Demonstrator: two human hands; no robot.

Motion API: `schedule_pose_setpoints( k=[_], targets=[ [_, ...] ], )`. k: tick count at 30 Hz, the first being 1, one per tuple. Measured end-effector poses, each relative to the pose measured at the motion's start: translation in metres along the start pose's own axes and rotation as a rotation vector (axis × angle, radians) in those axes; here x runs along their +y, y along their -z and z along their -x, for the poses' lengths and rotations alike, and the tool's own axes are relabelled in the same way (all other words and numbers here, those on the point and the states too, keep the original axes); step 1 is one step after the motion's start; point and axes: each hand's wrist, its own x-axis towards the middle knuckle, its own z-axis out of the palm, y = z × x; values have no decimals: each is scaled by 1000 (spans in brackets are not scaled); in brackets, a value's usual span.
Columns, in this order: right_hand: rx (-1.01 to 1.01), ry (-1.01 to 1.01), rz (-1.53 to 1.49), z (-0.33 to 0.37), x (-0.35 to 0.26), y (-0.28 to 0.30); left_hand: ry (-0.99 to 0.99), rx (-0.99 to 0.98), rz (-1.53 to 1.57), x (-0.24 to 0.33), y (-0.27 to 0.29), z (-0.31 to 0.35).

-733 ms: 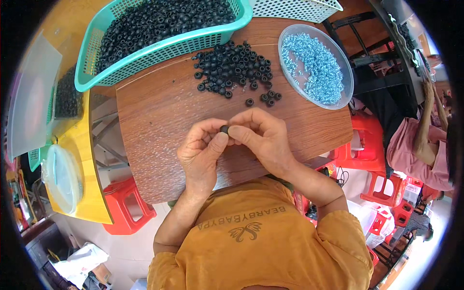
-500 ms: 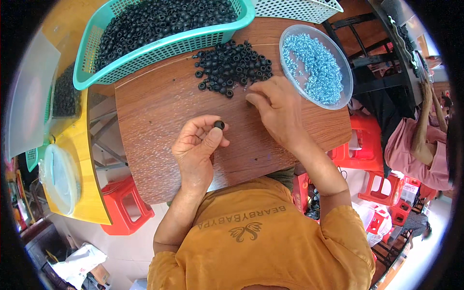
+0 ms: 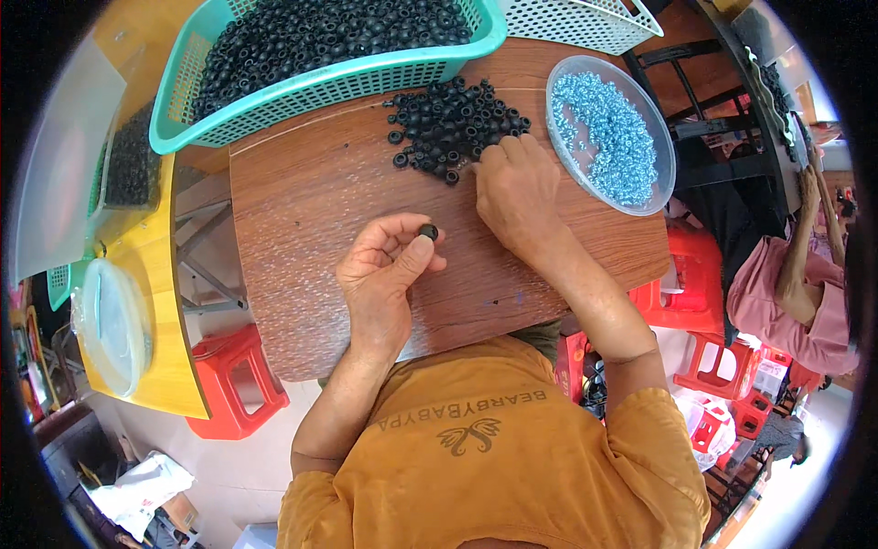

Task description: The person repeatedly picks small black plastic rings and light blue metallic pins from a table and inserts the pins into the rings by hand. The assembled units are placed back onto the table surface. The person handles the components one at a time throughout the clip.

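My left hand (image 3: pixel 380 274) is closed in a pinch over the brown table (image 3: pixel 320 238). Between its thumb and fingers sits a small black round piece (image 3: pixel 428 231) with a hole. Beside the near right edge of a loose pile of black ring-like pieces (image 3: pixel 457 128), my right hand (image 3: pixel 518 194) has its back upward and its fingers curled down. Its fingertips are mostly hidden, so whatever they hold does not show. To the right of that hand stands a clear round tub (image 3: pixel 571 169) with many small shiny light-blue pieces (image 3: pixel 631 137) inside.
A teal basket (image 3: pixel 343 80) heaped with black pieces stands at the table's far left, beside a white basket (image 3: pixel 576 26). Red stools (image 3: pixel 240 384) flank the table. At left is a yellow table (image 3: pixel 165 339) with a lidded tub (image 3: pixel 114 329). Another person (image 3: pixel 791 293) sits at right.
My right hand has turned more palm-down, and its fingers have curled in near the pile. The left hand still pinches the black piece. The whole view has shifted slightly.
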Motion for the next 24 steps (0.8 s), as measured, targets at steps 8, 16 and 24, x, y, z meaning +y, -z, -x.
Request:
schedule_pose_setpoints(
  k=[8,16,24],
  targets=[
    [-231,-414,-779,2,-21,51,-13,1,15,3,2,-1],
    [-514,-615,-1191,-2,-31,64,-87,-38,8,1,1,3],
    [-531,-650,-1233,2,-33,57,-44,-54,57,4,4,4]
  ],
)
